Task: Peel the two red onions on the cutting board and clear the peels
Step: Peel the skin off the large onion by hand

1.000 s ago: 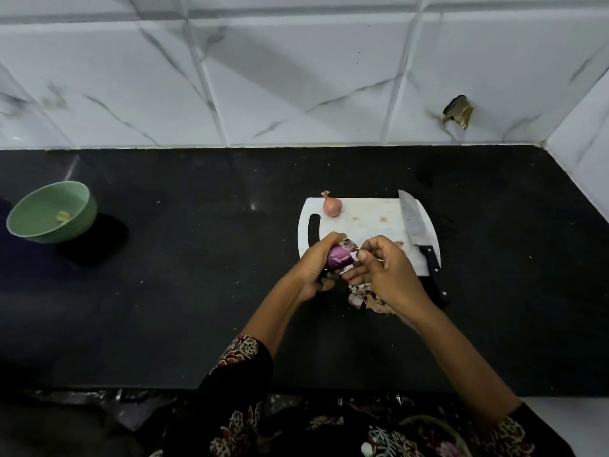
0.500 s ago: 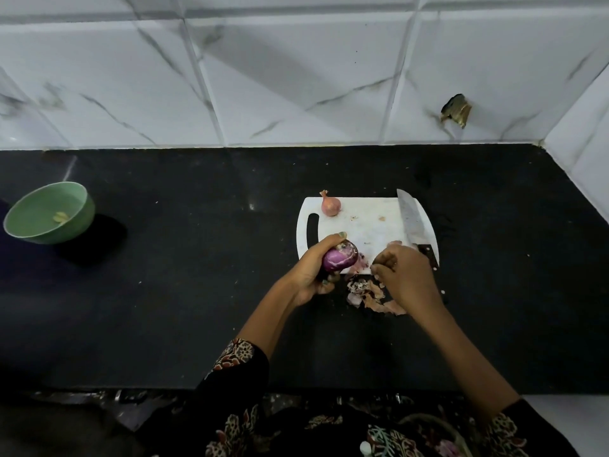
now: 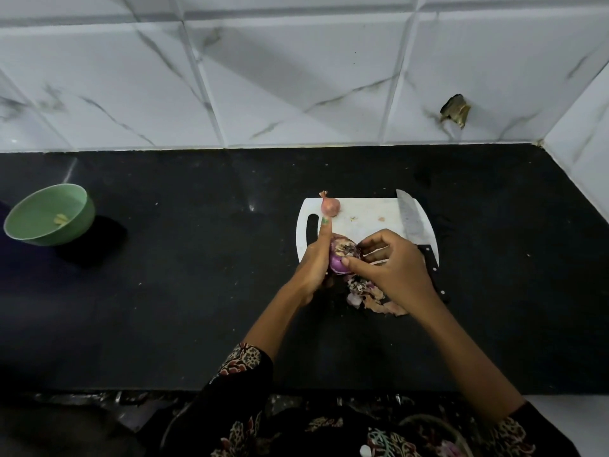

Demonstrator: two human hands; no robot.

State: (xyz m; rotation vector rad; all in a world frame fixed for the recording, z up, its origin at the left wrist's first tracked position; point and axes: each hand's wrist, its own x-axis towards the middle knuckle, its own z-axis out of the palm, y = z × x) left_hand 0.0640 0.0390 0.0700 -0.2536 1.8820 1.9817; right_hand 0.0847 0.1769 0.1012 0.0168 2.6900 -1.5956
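My left hand (image 3: 313,258) holds a purple, partly peeled red onion (image 3: 341,258) over the near edge of the white cutting board (image 3: 365,214), its index finger pointing straight up. My right hand (image 3: 395,265) curls round the onion's right side, thumb and fingers on its dry skin. A second, smaller red onion (image 3: 330,206) with its skin on lies at the board's far left corner. Loose peels (image 3: 369,296) lie in a heap on the black counter just below the board, partly hidden by my right hand.
A knife (image 3: 413,222) lies along the board's right edge, black handle towards me. A green bowl (image 3: 49,214) with a small scrap inside stands far left on the counter. White tiled walls close the back and right side.
My right hand, which had drawn away toward the peel heap, has come back onto the onion. My left hand has turned the onion, and its index finger now sticks up.
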